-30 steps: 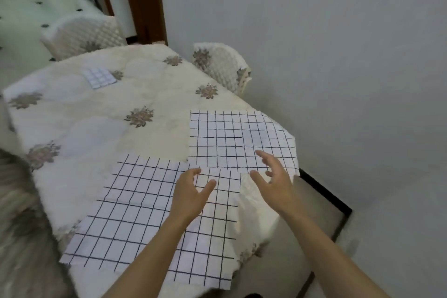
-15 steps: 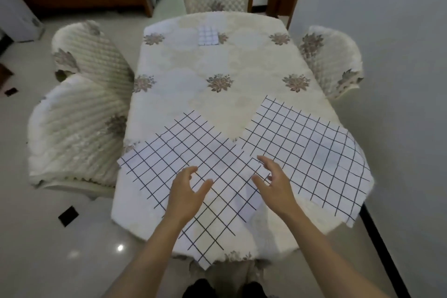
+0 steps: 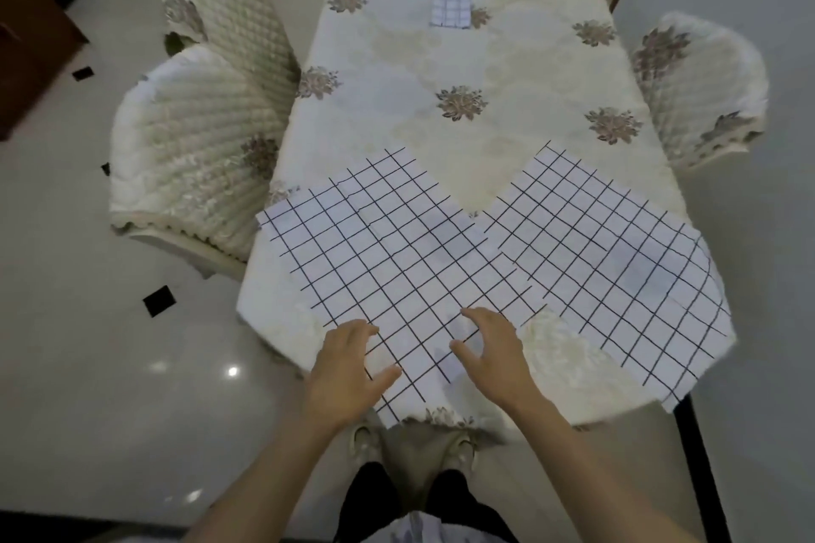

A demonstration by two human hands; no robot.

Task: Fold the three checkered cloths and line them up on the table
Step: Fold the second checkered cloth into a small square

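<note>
Your left hand (image 3: 346,370) is over the near corner of the left checkered cloth (image 3: 388,251), fingers spread apart and only lightly bent, thumb out to the side, gripping nothing. Your right hand (image 3: 496,359) is just beside it, over the same cloth's near right edge, with the fingers a little more arched, the thumb held away from them, and nothing pinched. You cannot tell from this view whether either palm actually presses on the fabric.

That cloth lies unfolded and flat, turned like a diamond, with its near corner hanging over the near edge of the table (image 3: 397,71). The right checkered cloth (image 3: 617,273) is also spread open; it touches the first along their inner edges and droops over the table's right-hand corner. The folded checkered cloth (image 3: 450,9), a small square, sits well apart from both at the far end of the table.

Quilted chairs (image 3: 198,145) stand on both sides, and your shoes (image 3: 366,441) show below the near edge
</note>
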